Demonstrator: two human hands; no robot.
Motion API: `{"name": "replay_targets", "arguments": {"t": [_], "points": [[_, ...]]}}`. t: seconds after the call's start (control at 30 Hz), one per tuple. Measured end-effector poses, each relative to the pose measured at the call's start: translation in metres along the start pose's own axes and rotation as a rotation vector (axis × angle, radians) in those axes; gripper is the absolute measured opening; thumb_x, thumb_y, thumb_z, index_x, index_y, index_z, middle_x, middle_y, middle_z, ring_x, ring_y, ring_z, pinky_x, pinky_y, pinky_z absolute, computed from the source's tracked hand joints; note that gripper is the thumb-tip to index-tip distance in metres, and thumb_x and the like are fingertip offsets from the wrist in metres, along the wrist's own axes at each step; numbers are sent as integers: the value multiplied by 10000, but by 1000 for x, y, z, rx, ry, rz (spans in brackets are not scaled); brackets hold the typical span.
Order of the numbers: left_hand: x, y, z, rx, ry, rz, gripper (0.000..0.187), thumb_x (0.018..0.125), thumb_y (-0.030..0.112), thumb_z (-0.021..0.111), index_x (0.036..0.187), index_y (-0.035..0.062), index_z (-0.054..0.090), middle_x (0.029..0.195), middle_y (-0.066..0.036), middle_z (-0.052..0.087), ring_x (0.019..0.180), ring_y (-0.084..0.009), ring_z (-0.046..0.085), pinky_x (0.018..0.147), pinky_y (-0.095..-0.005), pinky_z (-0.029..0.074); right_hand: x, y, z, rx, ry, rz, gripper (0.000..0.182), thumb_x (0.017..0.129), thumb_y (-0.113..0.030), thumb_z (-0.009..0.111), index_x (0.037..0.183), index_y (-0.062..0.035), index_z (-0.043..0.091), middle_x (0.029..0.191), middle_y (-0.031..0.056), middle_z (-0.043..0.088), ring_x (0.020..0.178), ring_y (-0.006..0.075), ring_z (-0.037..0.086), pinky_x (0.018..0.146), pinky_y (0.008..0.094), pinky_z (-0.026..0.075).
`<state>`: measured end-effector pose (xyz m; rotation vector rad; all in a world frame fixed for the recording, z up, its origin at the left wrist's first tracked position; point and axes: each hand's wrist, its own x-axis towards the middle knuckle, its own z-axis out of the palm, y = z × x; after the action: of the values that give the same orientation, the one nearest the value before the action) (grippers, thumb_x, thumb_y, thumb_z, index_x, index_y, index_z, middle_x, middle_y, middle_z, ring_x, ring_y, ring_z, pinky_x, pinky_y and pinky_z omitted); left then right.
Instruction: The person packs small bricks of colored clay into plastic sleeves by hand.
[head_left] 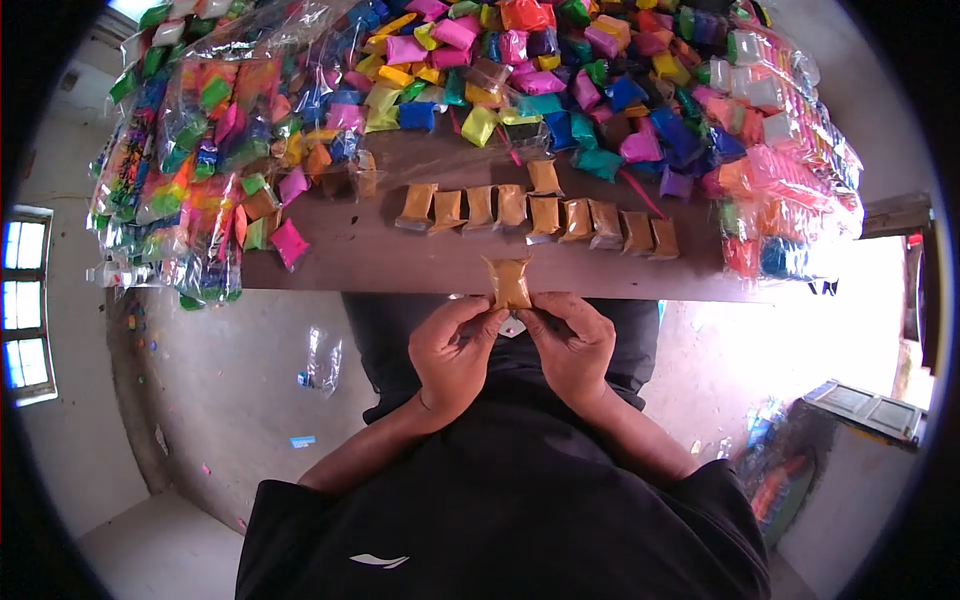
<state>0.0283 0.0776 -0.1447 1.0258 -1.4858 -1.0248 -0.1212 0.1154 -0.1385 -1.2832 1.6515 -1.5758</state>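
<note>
A small tan wrapped packet [511,282] is held upright at the table's front edge, pinched at its lower corners. My left hand [455,350] grips its left side between thumb and fingers. On the other side my right hand [572,345] pinches it the same way. Just beyond, a row of similar tan packets [480,207] lies across the brown table [380,265], with one more packet [543,178] set behind the row. What the packets contain cannot be read from here.
A big heap of colourful wrapped packets [540,75] covers the table's far side. Clear bags of packets stand at the left [215,150] and right [785,170]. A pink packet [290,244] lies near the left front. Plastic scraps [322,360] are on the floor.
</note>
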Motion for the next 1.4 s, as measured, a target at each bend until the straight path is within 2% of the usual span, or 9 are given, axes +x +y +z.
{"name": "replay_targets", "arguments": {"t": [0.27,0.47,0.63,0.87,0.93,0.97,1.1,1.3,1.4], "points": [[11,1,-15,72,-157,-35,154,876,0,806,982,-40,702,921,-122,745,814,-147,720,725,-273,569,9,8,-15,-104,-102,-142,180,766,83,820,912,19,738,889,118,751,793,225,734,727,296,562],[34,-2,-31,299,-320,268,165,822,13,845,894,-44,707,861,-123,731,779,-134,690,708,-264,548,18,9,-27,-133,-270,-150,166,759,71,820,886,8,735,862,124,743,783,246,732,715,316,567],[38,-2,-37,-111,-473,-237,144,858,10,825,904,-42,698,881,-73,717,794,-90,657,710,-244,538,31,-2,-36,-83,-410,-143,159,766,87,807,884,2,741,849,128,734,770,236,724,700,311,555],[42,8,-43,-96,-472,-159,112,876,-31,797,910,-43,691,877,-58,700,781,-59,611,678,-227,508,32,-6,-42,-53,-428,-167,93,836,63,774,901,13,731,842,104,726,780,199,708,722,296,548],[50,9,-55,-18,-358,-175,112,882,11,795,935,-29,705,870,-79,711,809,-127,680,729,-267,538,33,6,-58,217,-239,279,84,912,-21,755,979,14,720,843,72,709,788,186,691,757,286,544],[53,11,-59,-18,-350,-165,112,882,11,795,935,-29,705,870,-79,711,809,-127,680,729,-267,538,37,28,-71,275,-321,314,274,956,-110,746,1186,5,655,996,70,696,905,190,677,808,296,539],[65,20,-55,167,-648,137,121,860,-31,771,954,-3,702,899,-106,698,824,-217,696,750,-320,542,48,-4,-51,670,-683,534,604,947,-133,768,1451,-21,455,1287,97,608,1154,192,609,894,332,534],[72,28,-53,123,-770,156,147,911,-49,718,1049,-1,702,1026,-95,704,935,-171,685,835,-303,550,49,-7,-32,534,-728,496,553,864,-133,854,1328,20,596,1177,78,694,1093,149,654,965,308,515],[44,26,-39,-76,-370,-190,203,967,-27,677,1170,-28,675,1112,-92,700,1001,-137,667,902,-281,541,45,-5,-28,541,-658,501,472,878,-43,812,1295,27,603,1188,93,700,1081,165,676,968,319,537]]}}
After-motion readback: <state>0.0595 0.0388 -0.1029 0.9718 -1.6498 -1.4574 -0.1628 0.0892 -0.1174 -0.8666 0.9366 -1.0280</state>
